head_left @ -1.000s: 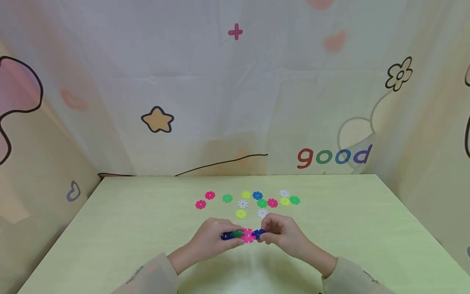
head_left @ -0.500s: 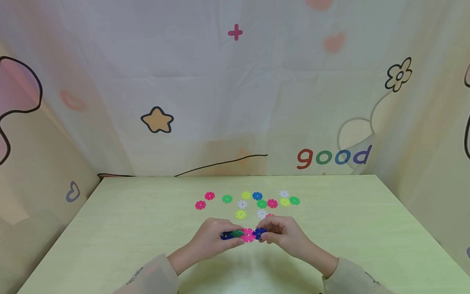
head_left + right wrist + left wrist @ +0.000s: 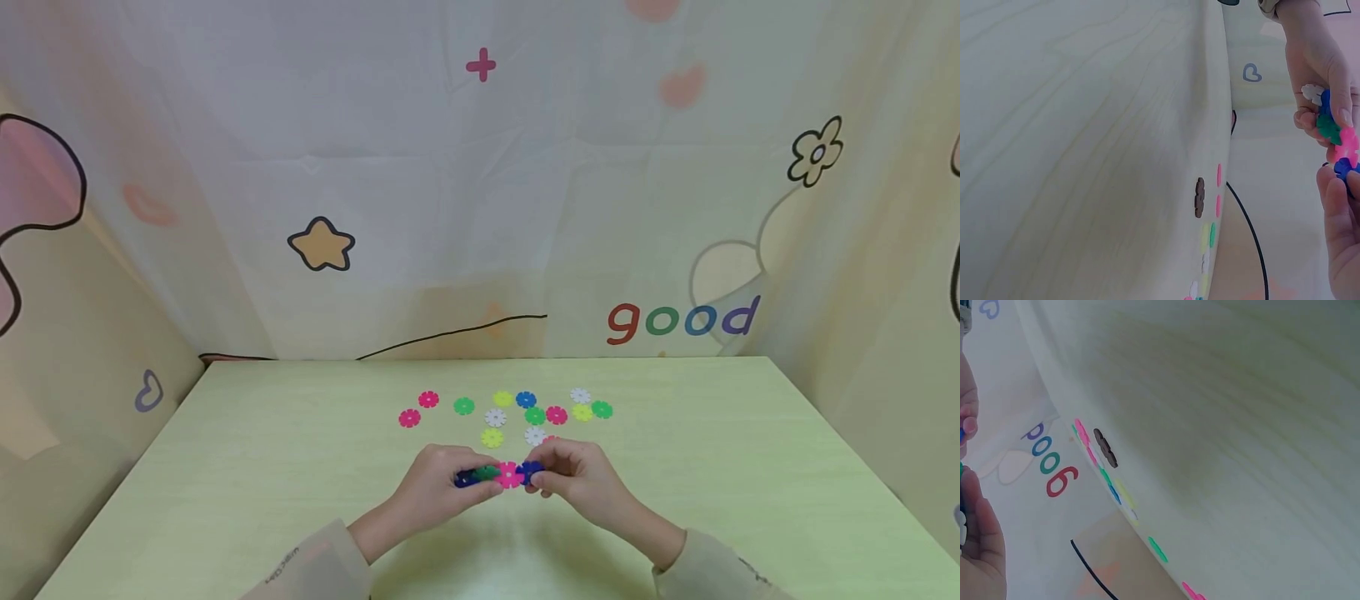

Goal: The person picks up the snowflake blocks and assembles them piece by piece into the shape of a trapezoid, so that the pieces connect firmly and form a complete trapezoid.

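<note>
Pretty neat, left hand (image 3: 448, 483) has its fingers round a disc chain (image 3: 506, 481) above the counter (image 3: 262, 467), right hand (image 3: 579, 473) pinches the blue end disc (image 3: 527, 472), loose discs (image 3: 491, 419) lie beyond.

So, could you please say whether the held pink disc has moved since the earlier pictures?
Yes: in the head view, the held pink disc is slightly higher, nearer the loose blue disc.

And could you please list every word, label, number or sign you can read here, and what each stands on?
"good", in coloured letters on the backdrop.
"+", a pink plus sign higher on the same backdrop.
Lettering on the left sleeve and right sleeve: too small to read.
</note>
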### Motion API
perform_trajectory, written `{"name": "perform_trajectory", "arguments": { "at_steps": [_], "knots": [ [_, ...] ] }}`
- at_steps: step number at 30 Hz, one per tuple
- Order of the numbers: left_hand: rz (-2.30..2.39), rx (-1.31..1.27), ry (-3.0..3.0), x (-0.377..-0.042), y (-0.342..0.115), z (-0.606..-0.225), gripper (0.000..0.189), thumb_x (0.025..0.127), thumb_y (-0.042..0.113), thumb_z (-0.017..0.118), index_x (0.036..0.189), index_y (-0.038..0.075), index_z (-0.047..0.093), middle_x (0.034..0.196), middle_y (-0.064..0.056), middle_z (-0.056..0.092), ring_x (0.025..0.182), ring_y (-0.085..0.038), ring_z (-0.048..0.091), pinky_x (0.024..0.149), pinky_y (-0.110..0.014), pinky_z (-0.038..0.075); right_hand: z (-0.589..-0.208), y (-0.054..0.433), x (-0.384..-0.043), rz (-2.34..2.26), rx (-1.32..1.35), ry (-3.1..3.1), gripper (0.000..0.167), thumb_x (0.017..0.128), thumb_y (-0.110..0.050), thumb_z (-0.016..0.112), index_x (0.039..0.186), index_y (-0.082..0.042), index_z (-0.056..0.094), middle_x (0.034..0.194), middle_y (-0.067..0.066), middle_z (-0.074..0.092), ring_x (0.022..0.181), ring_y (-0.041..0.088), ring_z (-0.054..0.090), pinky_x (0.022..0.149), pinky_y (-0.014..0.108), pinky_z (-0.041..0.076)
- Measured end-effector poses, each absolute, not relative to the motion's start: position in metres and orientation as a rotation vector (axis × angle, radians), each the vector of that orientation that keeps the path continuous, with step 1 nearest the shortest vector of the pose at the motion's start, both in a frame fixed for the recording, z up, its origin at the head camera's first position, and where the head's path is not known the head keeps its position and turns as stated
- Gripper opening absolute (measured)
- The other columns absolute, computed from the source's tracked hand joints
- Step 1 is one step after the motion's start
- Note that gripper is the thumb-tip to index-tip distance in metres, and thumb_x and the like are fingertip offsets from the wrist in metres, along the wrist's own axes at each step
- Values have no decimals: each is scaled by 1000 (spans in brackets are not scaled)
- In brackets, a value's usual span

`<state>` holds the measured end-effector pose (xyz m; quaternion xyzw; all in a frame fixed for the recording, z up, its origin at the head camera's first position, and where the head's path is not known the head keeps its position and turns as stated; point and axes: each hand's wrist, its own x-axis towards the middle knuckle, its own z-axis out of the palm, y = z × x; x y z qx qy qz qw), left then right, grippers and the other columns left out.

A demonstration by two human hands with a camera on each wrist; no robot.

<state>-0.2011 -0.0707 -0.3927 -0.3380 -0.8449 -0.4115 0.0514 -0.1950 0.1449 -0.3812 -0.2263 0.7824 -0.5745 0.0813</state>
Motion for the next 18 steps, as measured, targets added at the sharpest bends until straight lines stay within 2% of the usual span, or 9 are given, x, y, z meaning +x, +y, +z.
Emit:
{"name": "perform_trajectory", "arguments": {
  "at_steps": [5,12,18],
  "knots": [
    [-1226,-1021,-2722,-203,-71,-390,29,80,35,63,102,15,67,90,4,68,76,-2,58,65,-16,46,-383,146,-198,-1685,-672,2334,15,82,0,58,96,4,59,88,20,63,71,12,62,66,22,51],
    [-1421,-1048,-2878,-207,-70,-385,28,83,34,60,103,16,66,83,6,67,70,-2,56,61,-18,48,-383,147,-202,-1615,-680,2341,16,82,-3,59,97,3,60,89,19,63,71,12,60,65,21,50],
    [-1501,-1029,-2929,-209,-67,-385,29,85,34,56,108,17,64,91,3,67,74,-4,58,66,-17,47,-383,146,-207,-1595,-677,2337,18,82,-6,60,98,2,60,91,17,63,74,15,62,65,22,51]
  ]
}}
